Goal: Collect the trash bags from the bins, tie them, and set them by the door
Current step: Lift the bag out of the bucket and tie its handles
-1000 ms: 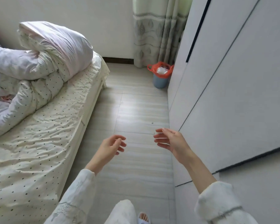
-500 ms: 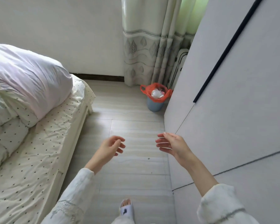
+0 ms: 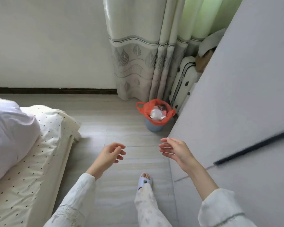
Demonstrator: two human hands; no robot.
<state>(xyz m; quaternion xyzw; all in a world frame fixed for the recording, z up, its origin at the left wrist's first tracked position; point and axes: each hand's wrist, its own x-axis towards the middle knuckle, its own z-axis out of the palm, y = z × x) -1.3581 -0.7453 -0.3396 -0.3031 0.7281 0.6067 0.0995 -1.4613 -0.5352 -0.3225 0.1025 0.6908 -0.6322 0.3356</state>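
An orange trash bag (image 3: 145,109) lines a small blue bin (image 3: 153,127) on the floor, in the corner between the curtain and the wardrobe. White crumpled waste fills the bag, and its handles hang over the rim. My left hand (image 3: 109,154) is held out in front of me, fingers loosely curled, holding nothing. My right hand (image 3: 175,149) is open with fingers spread, close to the wardrobe side. Both hands are well short of the bin.
A bed (image 3: 33,161) with a dotted sheet and a white duvet (image 3: 8,133) fills the left. A grey wardrobe (image 3: 236,112) runs along the right. A white suitcase (image 3: 184,81) stands behind the bin by the curtain (image 3: 138,54). My slippered foot (image 3: 144,181) is on the floor strip between.
I have walked forward along the bed; the bin with the orange bag is now much nearer and larger. Both hands stay raised and empty in about the same pose.
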